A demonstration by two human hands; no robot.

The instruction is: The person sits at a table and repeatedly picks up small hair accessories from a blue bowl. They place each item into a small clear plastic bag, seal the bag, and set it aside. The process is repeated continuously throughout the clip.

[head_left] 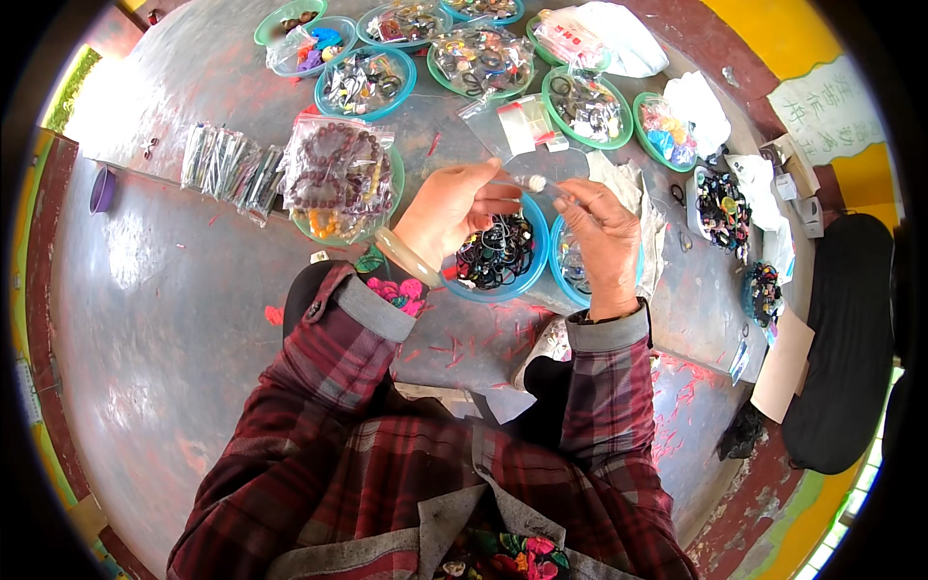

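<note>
Both hands are raised over the bowls, and a small pale bead-like piece (pixel 532 182) on a thin strand spans the gap between them. My left hand (pixel 452 205), with a pale bangle (pixel 406 257) on its wrist, pinches one end of the strand between thumb and forefinger. On the other side, my right hand (pixel 601 227) pinches the strand's other end with its fingertips. Under them stands a blue bowl (pixel 480 293) heaped with black cord loops (pixel 498 253). A second blue bowl (pixel 558 271) lies partly hidden beneath my right hand.
A clear bag of dark red bead strings (pixel 333 174) rests in a green bowl to the left, beside bagged thin pieces (pixel 232 172). Several bowls of small packets (pixel 483 60) line the back. A white basket (pixel 720 208) stands right. Red scraps (pixel 474 343) litter the table.
</note>
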